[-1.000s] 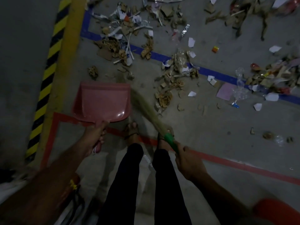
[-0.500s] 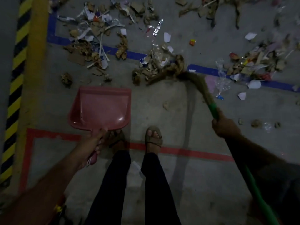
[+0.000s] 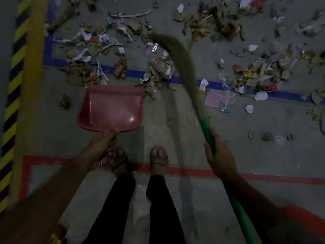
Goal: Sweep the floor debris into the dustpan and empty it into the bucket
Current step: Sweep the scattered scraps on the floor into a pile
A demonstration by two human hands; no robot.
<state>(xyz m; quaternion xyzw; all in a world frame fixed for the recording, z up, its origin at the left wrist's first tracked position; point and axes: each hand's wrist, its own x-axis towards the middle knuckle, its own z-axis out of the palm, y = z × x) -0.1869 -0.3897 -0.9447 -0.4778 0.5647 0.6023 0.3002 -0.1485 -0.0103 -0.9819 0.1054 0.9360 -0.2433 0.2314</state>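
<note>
A pink dustpan (image 3: 110, 108) lies flat on the grey floor ahead of my feet, its mouth facing the debris. My left hand (image 3: 101, 147) grips its handle. My right hand (image 3: 220, 156) grips the green handle of a broom (image 3: 182, 64). The broom's brown bristles reach up and left across the blue floor line into a pile of cardboard and paper scraps (image 3: 156, 74) just right of the dustpan's mouth. The dustpan looks empty. An orange rim, maybe the bucket (image 3: 306, 221), shows at the bottom right corner.
More debris (image 3: 255, 76) is scattered across the upper floor, with another pile (image 3: 84, 67) left of the dustpan. A yellow-and-black striped kerb (image 3: 15, 85) runs along the left. Red tape (image 3: 193, 172) crosses the floor by my sandalled feet (image 3: 159, 155).
The broom head has lifted from the pile and swung farther up and away. My right hand moved slightly left. The dustpan now sits closer to the scraps and the blue line.
</note>
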